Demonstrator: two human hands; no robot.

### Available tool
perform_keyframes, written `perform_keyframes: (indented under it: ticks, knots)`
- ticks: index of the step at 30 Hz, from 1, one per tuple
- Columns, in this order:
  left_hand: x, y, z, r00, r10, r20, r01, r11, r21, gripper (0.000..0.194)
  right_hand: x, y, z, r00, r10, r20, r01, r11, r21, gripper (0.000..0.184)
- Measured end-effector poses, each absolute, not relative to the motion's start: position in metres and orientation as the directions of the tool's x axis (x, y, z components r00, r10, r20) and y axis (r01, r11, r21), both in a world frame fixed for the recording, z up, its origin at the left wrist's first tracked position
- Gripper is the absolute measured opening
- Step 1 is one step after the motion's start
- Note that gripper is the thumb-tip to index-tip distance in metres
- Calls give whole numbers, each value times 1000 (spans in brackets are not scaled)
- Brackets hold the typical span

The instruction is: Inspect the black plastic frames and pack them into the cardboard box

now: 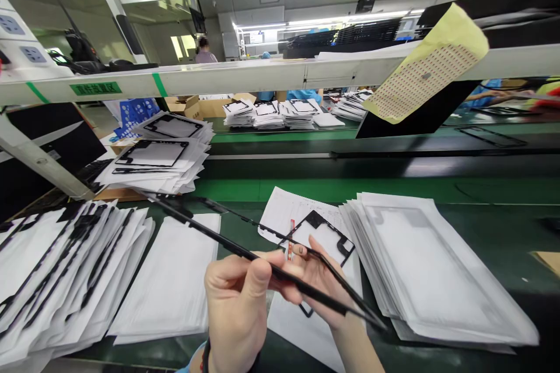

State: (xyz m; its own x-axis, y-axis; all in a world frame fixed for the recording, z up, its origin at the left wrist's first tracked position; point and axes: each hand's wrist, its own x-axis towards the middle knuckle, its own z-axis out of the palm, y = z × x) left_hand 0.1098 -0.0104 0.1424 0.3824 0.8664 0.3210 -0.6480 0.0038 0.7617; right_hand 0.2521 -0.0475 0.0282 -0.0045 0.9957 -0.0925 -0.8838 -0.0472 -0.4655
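A thin black rectangular frame (214, 235), tilted and seen nearly edge-on, is held above the workbench. My left hand (238, 303) pinches its near long side between thumb and fingers. Behind it, my right hand (328, 285) has its fingers at the far long side and supports it there; part of this hand is hidden by the frame. Under the hands, another black frame (314, 220) lies on white sheets, with a narrow red-and-white strip (292, 224) beside it. A written-on paper (273, 210) sticks out behind.
White sheets (170, 274) and a fanned stack with black frames (70, 280) lie left. On the right is a thick stack of translucent sleeves (420, 268). More stacked frames (153, 154) stand back left. A shelf rail (262, 73) crosses ahead, with a yellow label sheet (431, 64) hanging from it.
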Motion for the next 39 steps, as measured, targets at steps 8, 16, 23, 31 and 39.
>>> perform_keyframes:
  ticks: [8,16,23,31,39]
  knots:
    - [98,40,108,526,844,104,-562,253,788,47,259,-72,31,223,975,9,-702,167,-692,27]
    - [100,70,63,540,840,-60,-281,247,927,41,294,-82,21,463,885,46,-281,195,-940,34]
    - [93,73,34,543,840,-4,-213,142,967,55,298,-88,17,473,880,41,-199,152,-968,34]
    - [100,68,35,552,834,-7,-196,138,971,57,299,-86,16,532,845,60,-174,179,-968,37]
    - [54,90,39,335,942,6,-157,50,986,56,335,-105,11,782,585,216,272,-9,-962,44]
